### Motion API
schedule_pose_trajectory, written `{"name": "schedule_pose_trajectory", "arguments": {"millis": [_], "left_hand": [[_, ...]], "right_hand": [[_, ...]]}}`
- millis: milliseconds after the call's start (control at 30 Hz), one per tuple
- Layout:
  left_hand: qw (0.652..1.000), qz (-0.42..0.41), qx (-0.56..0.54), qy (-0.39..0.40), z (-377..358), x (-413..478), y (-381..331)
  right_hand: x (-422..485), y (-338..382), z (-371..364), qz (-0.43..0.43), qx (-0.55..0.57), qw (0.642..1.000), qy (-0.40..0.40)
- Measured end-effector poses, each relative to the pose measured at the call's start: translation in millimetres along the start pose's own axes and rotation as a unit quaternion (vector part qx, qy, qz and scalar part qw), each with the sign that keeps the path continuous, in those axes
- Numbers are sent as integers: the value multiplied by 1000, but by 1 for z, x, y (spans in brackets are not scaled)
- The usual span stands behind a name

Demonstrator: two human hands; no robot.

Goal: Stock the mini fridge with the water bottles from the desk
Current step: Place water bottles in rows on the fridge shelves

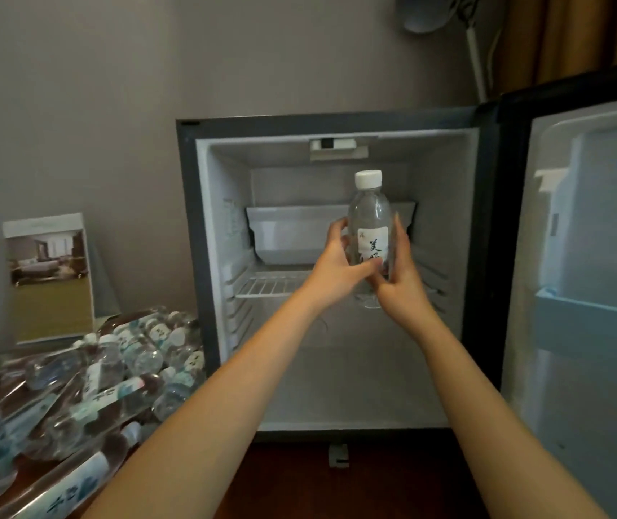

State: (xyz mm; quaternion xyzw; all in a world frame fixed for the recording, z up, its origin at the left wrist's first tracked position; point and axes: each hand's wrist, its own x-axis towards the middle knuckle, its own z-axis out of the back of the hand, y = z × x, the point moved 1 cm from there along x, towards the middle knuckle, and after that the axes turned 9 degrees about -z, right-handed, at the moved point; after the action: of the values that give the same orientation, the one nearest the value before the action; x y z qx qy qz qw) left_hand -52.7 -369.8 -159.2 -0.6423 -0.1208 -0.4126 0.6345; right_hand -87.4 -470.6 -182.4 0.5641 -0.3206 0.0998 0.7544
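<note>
Both hands clasp one clear plastic water bottle with a white cap [369,226], upright before the open black mini fridge with a white interior [336,279]: the left hand [340,267] grips at its nine o'clock, the right hand [398,279] at its three. Behind it, a white wire shelf [273,285]. At eight o'clock from the fridge, a heap of clear bottles [74,380] lies on the dark wooden desk [284,481].
</note>
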Motion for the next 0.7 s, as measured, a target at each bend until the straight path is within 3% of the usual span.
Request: {"name": "schedule_pose_trajectory", "arguments": {"millis": [200, 367, 467, 567, 700], "left_hand": [[1000, 7, 5, 17, -18, 35, 14], [999, 25, 8, 18, -21, 55, 30], [999, 35, 20, 24, -22, 68, 39], [997, 56, 40, 31, -27, 82, 50], [993, 109, 34, 20, -37, 93, 64]], "right_hand": [[37, -13, 7, -6, -23, 997, -72], [52, -24, 9, -11, 0, 998, -63], [62, -37, 10, -22, -2, 995, -97], [71, -48, 16, -67, -101, 979, -165], [75, -65, 16, -173, -277, 910, -255]]}}
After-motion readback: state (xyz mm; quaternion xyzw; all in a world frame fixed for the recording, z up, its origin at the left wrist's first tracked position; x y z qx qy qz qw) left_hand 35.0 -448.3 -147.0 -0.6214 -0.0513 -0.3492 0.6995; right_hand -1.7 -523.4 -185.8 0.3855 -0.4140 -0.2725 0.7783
